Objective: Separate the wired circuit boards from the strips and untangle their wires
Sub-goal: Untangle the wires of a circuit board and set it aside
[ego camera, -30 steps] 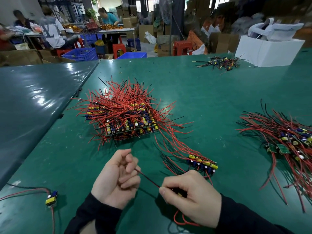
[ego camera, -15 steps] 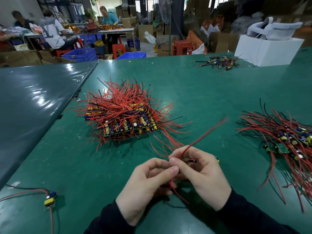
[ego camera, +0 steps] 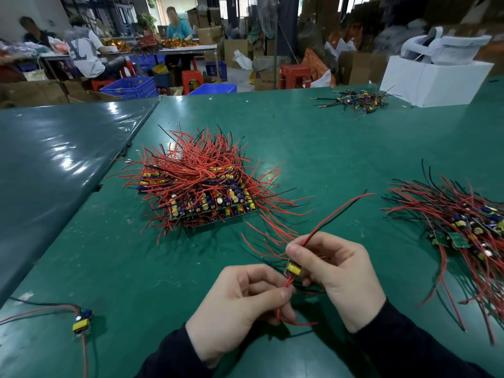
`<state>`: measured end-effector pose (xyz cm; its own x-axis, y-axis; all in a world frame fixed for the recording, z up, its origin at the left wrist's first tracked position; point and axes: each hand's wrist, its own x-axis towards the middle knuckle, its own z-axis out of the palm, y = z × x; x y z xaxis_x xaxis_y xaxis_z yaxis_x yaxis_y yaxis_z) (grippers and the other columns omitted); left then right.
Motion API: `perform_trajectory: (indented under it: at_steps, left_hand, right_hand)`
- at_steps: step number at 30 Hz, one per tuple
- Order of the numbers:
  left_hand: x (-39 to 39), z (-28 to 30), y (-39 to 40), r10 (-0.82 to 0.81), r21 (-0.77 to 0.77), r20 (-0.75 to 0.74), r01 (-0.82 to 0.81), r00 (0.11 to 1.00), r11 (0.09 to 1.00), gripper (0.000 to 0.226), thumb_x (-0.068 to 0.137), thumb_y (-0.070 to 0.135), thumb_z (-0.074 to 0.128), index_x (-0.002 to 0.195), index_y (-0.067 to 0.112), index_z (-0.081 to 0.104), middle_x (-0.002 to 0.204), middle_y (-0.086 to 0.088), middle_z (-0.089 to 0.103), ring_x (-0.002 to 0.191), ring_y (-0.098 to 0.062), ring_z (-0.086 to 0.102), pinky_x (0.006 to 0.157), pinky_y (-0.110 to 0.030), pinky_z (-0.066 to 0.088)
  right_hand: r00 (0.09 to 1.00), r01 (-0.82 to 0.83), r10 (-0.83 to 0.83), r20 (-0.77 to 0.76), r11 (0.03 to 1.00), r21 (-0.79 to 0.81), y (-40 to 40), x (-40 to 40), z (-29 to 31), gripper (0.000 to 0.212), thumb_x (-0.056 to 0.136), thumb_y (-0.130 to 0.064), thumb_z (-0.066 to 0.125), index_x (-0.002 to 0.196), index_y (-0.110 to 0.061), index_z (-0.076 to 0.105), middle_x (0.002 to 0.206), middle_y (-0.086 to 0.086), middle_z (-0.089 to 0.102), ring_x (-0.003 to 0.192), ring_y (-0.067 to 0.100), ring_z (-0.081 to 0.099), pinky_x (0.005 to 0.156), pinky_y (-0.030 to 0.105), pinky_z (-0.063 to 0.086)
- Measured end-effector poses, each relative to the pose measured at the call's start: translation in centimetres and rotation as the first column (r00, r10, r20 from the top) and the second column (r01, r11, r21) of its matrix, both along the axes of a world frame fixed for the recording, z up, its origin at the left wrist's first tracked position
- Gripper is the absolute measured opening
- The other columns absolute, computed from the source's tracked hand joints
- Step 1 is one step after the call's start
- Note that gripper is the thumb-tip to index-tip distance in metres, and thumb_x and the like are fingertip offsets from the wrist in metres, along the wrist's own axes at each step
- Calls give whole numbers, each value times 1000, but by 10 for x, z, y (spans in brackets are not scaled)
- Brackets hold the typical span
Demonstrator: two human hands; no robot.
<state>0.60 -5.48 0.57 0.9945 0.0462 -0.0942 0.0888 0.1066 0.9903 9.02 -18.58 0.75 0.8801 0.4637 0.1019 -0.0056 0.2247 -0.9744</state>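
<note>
With our right hand (ego camera: 342, 271) curled round the small circuit board (ego camera: 294, 268) near the table's front edge and our left hand (ego camera: 240, 304) pinching its red wires (ego camera: 285, 296), we should draw them apart gently, never yanking the solder joints.

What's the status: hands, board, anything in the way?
Left hand pinches red wires below. Right hand holds small board; its leads point up right. Loose wires from stacked strips trail near hands.

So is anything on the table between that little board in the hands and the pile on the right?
Nothing visible does. The board is held by both hands, and only bare green table lies between it and the right-hand pile.
</note>
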Motion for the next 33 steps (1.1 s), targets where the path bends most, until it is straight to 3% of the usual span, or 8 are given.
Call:
perform_trajectory:
  at_steps: [5, 9, 16, 22, 25, 28, 30, 33]
  left_hand:
    - [-3, -2, -5, 101, 247, 249, -164, 963, 955, 7, 80, 15, 59, 76, 11, 64, 57, -2, 63, 55, -12, 56, 58, -25, 45]
    - [-2, -4, -6, 214, 326, 335, -326, 918, 888, 11, 79, 17, 58, 74, 9, 64, 51, 0, 56, 50, -15, 53, 53, -39, 46]
    - [-3, -4, -4, 244, 273, 334, -341, 911, 900, 6, 75, 18, 68, 80, 14, 68, 59, -3, 67, 56, -12, 63, 59, -21, 49]
    - [-2, -4, -4, 235, 420, 430, -424, 872, 802, 11, 79, 20, 62, 72, 15, 69, 61, 1, 68, 59, -10, 64, 63, -21, 49]
    - [-3, 2, -2, 217, 298, 382, -342, 898, 891, 12, 79, 15, 63, 71, 8, 68, 56, -5, 65, 56, -13, 60, 61, -20, 46]
    - [-5, 8, 1, 69, 24, 202, -75, 977, 997, 10, 78, 12, 64, 72, 9, 71, 52, -6, 60, 51, -18, 57, 58, -21, 45]
    - [-6, 9, 2, -19, -84, 92, 26, 996, 996, 10, 77, 15, 64, 75, 10, 73, 52, -6, 59, 48, -18, 55, 57, -23, 43]
    - [-6, 7, 3, -18, -195, -24, 13, 1000, 981, 13, 73, 18, 66, 76, 8, 74, 53, -7, 58, 49, -18, 57, 60, -26, 46]
  right_hand:
    - [980, -68, 79, -183, 995, 70, 1, 4, 0, 21, 51, -30, 76, 65, -15, 73, 56, 0, 59, 44, 7, 49, 42, 17, 42]
    - [974, -187, 189, -121, 982, 25, -3, 7, 1, 26, 48, -25, 79, 73, -20, 75, 66, -1, 66, 59, 5, 60, 52, 18, 51]
    - [984, -135, 137, -112, 990, 30, -9, 16, 5, 29, 46, -22, 80, 74, -16, 76, 68, 5, 69, 59, 11, 63, 51, 21, 52]
    - [985, -130, 139, -100, 987, 89, -11, 16, 8, 27, 47, -22, 82, 72, -15, 75, 67, 8, 68, 61, 17, 66, 52, 25, 54]
    - [972, -177, 197, -129, 972, 156, -11, 16, 11, 43, 38, -29, 93, 74, -14, 75, 67, 8, 68, 60, 19, 68, 51, 24, 53]
    - [943, -216, 255, -215, 958, 189, -11, 15, 12, 53, 27, -36, 97, 71, -15, 75, 65, 5, 67, 57, 22, 69, 45, 21, 52]
    - [928, -241, 286, -238, 950, 200, -11, 14, 12, 53, 26, -34, 97, 69, -15, 74, 63, 5, 66, 56, 24, 69, 44, 20, 51]
    - [931, -258, 295, -218, 949, 182, -10, 14, 12, 52, 27, -34, 97, 69, -15, 74, 64, 7, 66, 56, 24, 69, 45, 21, 52]
